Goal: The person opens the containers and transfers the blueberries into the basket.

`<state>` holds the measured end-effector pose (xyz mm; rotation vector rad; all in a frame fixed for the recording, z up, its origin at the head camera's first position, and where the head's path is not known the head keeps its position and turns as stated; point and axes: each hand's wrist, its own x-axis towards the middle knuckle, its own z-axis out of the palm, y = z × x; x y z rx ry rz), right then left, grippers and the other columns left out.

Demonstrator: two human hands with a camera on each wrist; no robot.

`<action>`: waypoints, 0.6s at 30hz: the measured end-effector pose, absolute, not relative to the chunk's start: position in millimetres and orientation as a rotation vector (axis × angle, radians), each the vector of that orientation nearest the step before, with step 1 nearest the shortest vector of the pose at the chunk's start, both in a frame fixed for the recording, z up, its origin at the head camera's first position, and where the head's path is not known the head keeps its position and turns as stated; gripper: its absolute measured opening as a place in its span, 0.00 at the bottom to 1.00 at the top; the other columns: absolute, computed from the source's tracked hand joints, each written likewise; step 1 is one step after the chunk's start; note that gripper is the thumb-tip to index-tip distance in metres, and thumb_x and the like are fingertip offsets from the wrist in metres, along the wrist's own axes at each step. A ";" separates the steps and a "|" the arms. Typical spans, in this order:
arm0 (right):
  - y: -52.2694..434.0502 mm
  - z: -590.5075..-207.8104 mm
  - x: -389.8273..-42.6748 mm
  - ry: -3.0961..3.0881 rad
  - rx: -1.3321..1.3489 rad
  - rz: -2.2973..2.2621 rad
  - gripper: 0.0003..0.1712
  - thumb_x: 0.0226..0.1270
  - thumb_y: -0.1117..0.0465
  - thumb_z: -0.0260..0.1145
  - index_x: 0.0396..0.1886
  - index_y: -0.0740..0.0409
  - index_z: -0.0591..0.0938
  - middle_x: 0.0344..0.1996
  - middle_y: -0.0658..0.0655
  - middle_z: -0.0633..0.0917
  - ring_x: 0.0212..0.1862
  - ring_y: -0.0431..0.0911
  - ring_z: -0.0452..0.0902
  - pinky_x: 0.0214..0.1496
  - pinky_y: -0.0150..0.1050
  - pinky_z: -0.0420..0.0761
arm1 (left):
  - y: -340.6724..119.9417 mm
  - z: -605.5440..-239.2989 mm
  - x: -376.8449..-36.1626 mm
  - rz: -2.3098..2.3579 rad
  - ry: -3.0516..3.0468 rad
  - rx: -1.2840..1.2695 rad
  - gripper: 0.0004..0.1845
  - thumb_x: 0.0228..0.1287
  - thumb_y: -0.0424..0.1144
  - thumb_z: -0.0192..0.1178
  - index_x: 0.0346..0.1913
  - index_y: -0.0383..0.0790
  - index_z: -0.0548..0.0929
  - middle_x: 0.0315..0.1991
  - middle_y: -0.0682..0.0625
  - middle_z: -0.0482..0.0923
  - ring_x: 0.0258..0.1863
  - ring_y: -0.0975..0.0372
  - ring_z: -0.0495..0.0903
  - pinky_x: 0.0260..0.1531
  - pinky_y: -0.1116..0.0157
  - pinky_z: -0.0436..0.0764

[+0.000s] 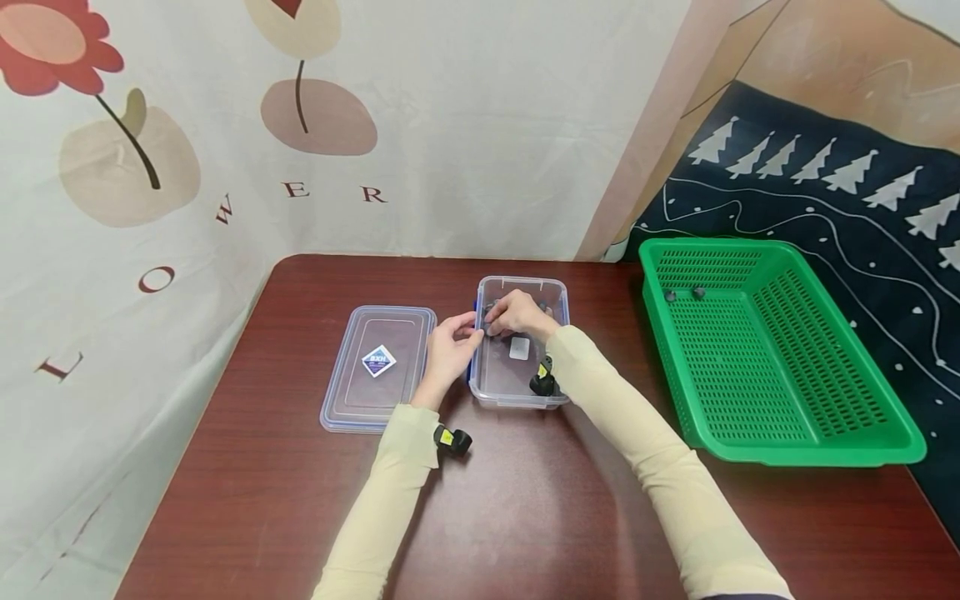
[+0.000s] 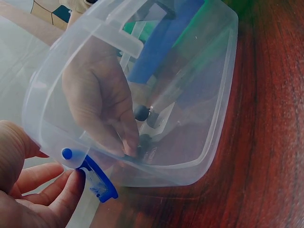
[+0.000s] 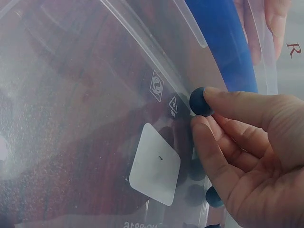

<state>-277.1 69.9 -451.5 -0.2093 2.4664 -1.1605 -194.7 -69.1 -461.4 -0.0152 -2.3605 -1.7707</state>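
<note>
My right hand [image 1: 517,313] reaches down into a clear plastic box [image 1: 517,398] and pinches a blueberry [image 3: 200,101] between thumb and fingertips, close to the box's wall. More blueberries [image 3: 214,196] lie near those fingers, partly hidden by the hand in the head view. At the box's left rim, my left hand [image 1: 448,354] holds the edge, its fingertips right by a blue latch [image 2: 99,178]. A white sticker [image 3: 156,165] shows on the box's floor. Left of the box, a clear lid [image 1: 378,400] with a diamond label lies flat on the table.
To the right stands a large green basket [image 1: 795,454] with two blueberries [image 1: 698,292] near its far left corner. All of this is on a reddish-brown table [image 1: 510,525]. A printed curtain [image 1: 480,125] hangs along the table's back and left edges.
</note>
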 end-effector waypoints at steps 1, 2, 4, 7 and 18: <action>69.5 -451.4 -277.1 2.465 -0.215 -1.157 0.10 0.47 0.72 0.72 0.33 0.67 0.86 0.30 0.60 0.86 0.22 0.40 0.78 0.29 0.31 0.84 | -69.1 -461.4 -194.7 -1.773 -2.358 -0.016 0.17 0.55 0.24 0.61 0.49 0.23 0.79 0.41 0.33 0.78 0.39 0.47 0.81 0.41 0.63 0.84; 69.1 -451.2 -277.0 2.461 -0.220 -1.157 0.10 0.47 0.72 0.72 0.32 0.67 0.86 0.30 0.60 0.86 0.22 0.40 0.78 0.29 0.31 0.84 | -69.1 -461.3 -194.7 -1.778 -2.355 -0.015 0.17 0.55 0.24 0.61 0.49 0.23 0.79 0.41 0.33 0.78 0.39 0.47 0.81 0.41 0.63 0.84; 68.5 -450.9 -276.8 2.455 -0.226 -1.159 0.09 0.46 0.73 0.72 0.32 0.68 0.86 0.29 0.60 0.86 0.21 0.39 0.77 0.29 0.31 0.84 | -69.0 -461.2 -194.7 -1.786 -2.352 -0.013 0.17 0.55 0.24 0.61 0.49 0.23 0.79 0.41 0.33 0.78 0.39 0.47 0.82 0.41 0.63 0.84; 68.6 -450.6 -276.5 2.452 -0.226 -1.154 0.09 0.47 0.72 0.72 0.32 0.68 0.86 0.28 0.59 0.86 0.21 0.39 0.77 0.30 0.31 0.84 | -68.6 -461.4 -195.1 -1.799 -2.349 -0.009 0.17 0.55 0.24 0.61 0.49 0.23 0.79 0.41 0.33 0.78 0.39 0.47 0.82 0.42 0.63 0.84; 80.3 -438.0 -275.7 2.435 -0.257 -1.203 0.10 0.54 0.70 0.68 0.37 0.68 0.85 0.33 0.61 0.85 0.29 0.44 0.80 0.36 0.35 0.85 | -69.0 -462.1 -194.5 -1.778 -2.355 -0.026 0.17 0.56 0.25 0.61 0.49 0.23 0.79 0.43 0.33 0.79 0.40 0.47 0.82 0.41 0.62 0.85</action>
